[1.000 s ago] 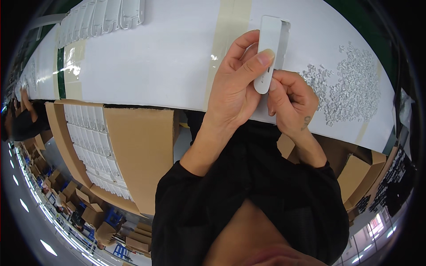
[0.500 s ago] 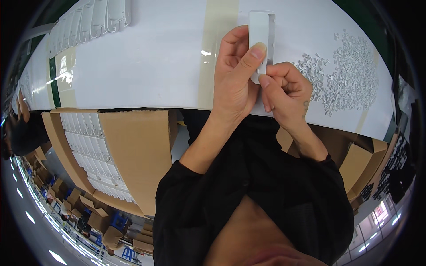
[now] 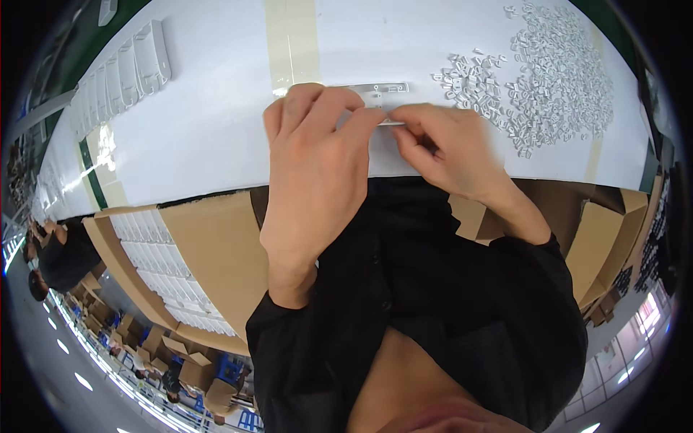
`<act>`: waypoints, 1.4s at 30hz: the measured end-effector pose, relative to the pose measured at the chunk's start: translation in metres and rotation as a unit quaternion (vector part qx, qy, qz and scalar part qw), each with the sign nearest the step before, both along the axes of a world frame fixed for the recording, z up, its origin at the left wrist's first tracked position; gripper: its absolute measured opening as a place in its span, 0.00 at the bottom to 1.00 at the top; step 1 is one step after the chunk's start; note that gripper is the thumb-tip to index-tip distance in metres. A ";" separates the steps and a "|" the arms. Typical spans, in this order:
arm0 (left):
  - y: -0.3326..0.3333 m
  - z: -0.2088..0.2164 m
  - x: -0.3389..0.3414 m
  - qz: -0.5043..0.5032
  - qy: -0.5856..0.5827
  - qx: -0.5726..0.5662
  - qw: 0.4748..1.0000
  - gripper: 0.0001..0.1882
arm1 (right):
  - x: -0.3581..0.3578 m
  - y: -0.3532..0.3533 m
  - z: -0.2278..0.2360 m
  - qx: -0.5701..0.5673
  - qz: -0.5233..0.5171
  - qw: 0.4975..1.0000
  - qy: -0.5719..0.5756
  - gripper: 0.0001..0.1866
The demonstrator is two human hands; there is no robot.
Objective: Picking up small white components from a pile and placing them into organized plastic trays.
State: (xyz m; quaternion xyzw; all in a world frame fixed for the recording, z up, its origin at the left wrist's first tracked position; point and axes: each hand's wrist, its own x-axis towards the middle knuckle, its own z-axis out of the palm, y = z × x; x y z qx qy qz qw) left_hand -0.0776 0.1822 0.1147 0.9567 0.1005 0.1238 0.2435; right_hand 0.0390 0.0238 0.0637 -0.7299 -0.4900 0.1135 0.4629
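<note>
A person in black sleeves, seen from above, works with both bare hands at a white table (image 3: 202, 130). Between the hands, near the table's front edge, is a long white plastic housing (image 3: 375, 99), its hollow, ribbed inside partly in view. The left hand (image 3: 316, 155) curls over the housing's left part and holds it, covering much of it. The right hand (image 3: 453, 148) is narrow, thumb and forefinger nearly together at the housing's near edge — whether a small part sits between them, I cannot tell.

Beyond the right hand lie a loose cluster of small clear-looking pieces (image 3: 473, 83) and, farther right, a larger spread of them (image 3: 563, 79). At the table's far left, similar white housings (image 3: 119, 81) stand in a slanting row. A strip of tan tape (image 3: 292, 40) crosses the tabletop behind the left hand. Below the table edge, on the left, an open cardboard box (image 3: 220, 256) holds rows of white parts (image 3: 166, 263). Another person (image 3: 65, 252) appears at the far left edge.
</note>
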 end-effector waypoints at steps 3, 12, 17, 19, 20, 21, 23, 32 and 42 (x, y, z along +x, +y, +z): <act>0.002 -0.001 0.007 -0.020 0.036 -0.011 0.999 0.12 | 0.000 -0.006 0.002 -0.023 0.001 0.999 0.034 0.11; -0.006 0.001 0.019 -0.049 0.096 -0.008 0.994 0.11 | 0.009 -0.019 -0.009 -0.022 0.014 1.000 -0.014 0.09; -0.002 -0.005 0.018 -0.103 0.098 0.013 0.990 0.09 | 0.011 -0.022 -0.014 -0.012 0.034 0.999 -0.026 0.09; 0.002 -0.007 0.017 -0.135 0.097 0.007 0.986 0.07 | 0.010 -0.023 -0.017 -0.015 0.051 0.998 -0.037 0.09; 0.002 -0.007 0.016 -0.150 0.096 0.003 0.984 0.05 | 0.010 -0.023 -0.017 -0.016 0.060 0.997 -0.042 0.09; 0.001 -0.009 0.016 -0.150 0.095 0.002 0.984 0.05 | 0.010 -0.022 -0.016 -0.018 0.060 0.997 -0.044 0.09; -0.002 -0.010 0.015 -0.130 0.077 -0.001 0.989 0.05 | 0.010 -0.021 -0.015 -0.022 0.047 0.997 -0.050 0.08; -0.005 -0.022 -0.005 -0.133 0.030 0.013 0.991 0.06 | 0.009 -0.020 -0.013 -0.009 0.076 0.994 -0.077 0.08; 0.001 -0.018 -0.007 -0.108 0.023 0.029 0.993 0.02 | 0.009 -0.013 -0.005 -0.012 0.066 0.996 -0.064 0.07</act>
